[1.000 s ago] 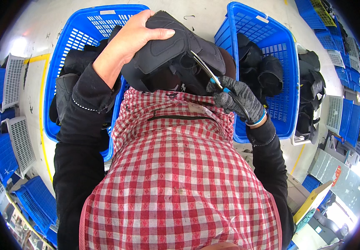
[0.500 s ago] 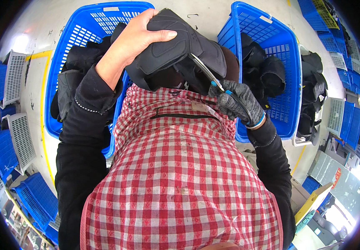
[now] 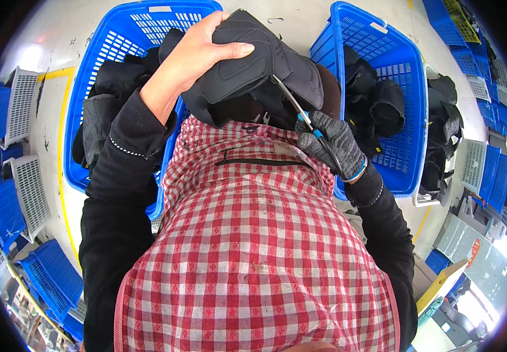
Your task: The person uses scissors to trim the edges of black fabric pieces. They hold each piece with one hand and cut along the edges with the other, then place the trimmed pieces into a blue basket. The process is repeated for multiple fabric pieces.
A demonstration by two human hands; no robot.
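Clearly my left hand [image 3: 197, 56] lay spread flat over the top of the black padded piece [image 3: 253, 67], fingers pressing it down from above, and it sat raised in front of my chest, between the two blue baskets [image 3: 98, 76] on the floor. My right hand [image 3: 332, 144], in a grey knit glove, was clenched around a pair of small snips [image 3: 297, 111] with a blue-tipped handle, their thin blades touching the piece's right edge. I judged the piece to be light and soft, thick with padding and stitched panels, so it would bend and sag where it was not held; the fabric looked matt and not slippery, and hardly fragile. A broad, flat hold across the top panel seemed the best grip, because it kept the edge near the blades taut; pinching one corner would probably have let the rest fold over. More dark pieces lay heaped in the left basket and in the right basket [image 3: 403, 88], well apart from my hands. My red checked apron [image 3: 253, 252] filled the lower view and hid whatever lay under the piece
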